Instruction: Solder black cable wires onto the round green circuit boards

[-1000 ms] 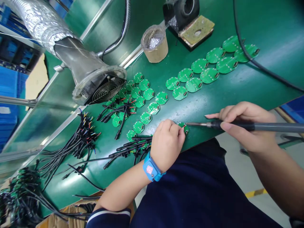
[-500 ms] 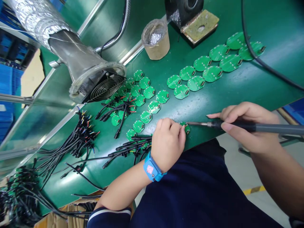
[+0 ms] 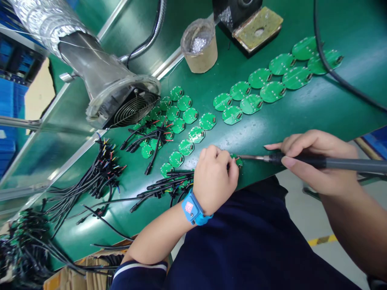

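Note:
My left hand point(image 3: 215, 177), with a blue wrist strap point(image 3: 192, 208), is closed over a small round green circuit board point(image 3: 237, 160) at the near edge of the green bench mat point(image 3: 302, 108). It pinches the board and a wire against the mat. My right hand point(image 3: 314, 159) grips a black soldering iron point(image 3: 332, 162) like a pen. The iron's metal tip touches the board just right of my left fingers.
Rows of round green boards point(image 3: 266, 82) lie at the right and several more point(image 3: 181, 117) in the middle. Black cable bundles point(image 3: 99, 177) spread to the left. A fume extractor fan point(image 3: 127, 104), a cardboard cup of solder scraps point(image 3: 200, 46) and an iron stand with sponge point(image 3: 256, 28) sit behind.
The view has shifted slightly. Both hands stay in place, with the iron tip held on the board.

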{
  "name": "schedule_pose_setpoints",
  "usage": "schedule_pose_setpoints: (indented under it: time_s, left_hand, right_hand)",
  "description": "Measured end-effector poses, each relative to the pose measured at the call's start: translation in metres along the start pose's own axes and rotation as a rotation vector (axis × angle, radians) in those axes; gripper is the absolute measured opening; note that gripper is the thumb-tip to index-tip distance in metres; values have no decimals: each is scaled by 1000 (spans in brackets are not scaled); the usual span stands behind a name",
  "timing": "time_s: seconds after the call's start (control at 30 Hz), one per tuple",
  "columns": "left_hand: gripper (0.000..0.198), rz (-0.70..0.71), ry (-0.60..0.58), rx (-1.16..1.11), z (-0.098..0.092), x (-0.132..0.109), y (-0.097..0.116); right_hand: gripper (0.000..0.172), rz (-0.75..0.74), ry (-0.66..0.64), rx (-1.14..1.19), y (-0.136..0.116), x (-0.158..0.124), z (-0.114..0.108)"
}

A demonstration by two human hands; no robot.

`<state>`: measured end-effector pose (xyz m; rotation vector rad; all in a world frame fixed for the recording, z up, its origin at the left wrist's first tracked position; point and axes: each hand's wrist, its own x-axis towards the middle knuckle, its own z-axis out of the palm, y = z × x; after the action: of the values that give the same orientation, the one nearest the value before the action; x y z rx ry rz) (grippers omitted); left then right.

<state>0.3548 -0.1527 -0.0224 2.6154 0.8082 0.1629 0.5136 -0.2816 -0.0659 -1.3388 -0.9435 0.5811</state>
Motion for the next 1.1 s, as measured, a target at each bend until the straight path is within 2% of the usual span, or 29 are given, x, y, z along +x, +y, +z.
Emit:
schedule_pose_setpoints:
  time_s: [0.13,0.3,0.37,0.6,0.7,0.8,0.97,1.1]
  left_hand:
    - [15,1,1,-16,0,0,-1]
    - [14,-4,-11,-11,0,1,-1]
    - [14,-4,-17,-2,0,1,-1]
    - [14,11,-21,9,1,0,-2]
    - [14,38,-26,29,1,0,-2]
    - [14,56,-38,53,2,1,-2]
    - [15,60,-29,56,1,0,-1]
    - [15,67,-10,53,1,-2,-1]
  right_hand:
    - [14,42,17,29,0,2,-1]
    - [11,47,207,244,1,6,-1]
    - [12,34,223,248,1,7,0]
    - [12,33,12,124,1,3,-2]
    - [14,45,-15,37,1,1,-4]
    - [13,35,-16,69,1,3,-4]
    - [10,-2,119,306,1,7,-3]
    - [14,-38,278,191,4,7,-5]
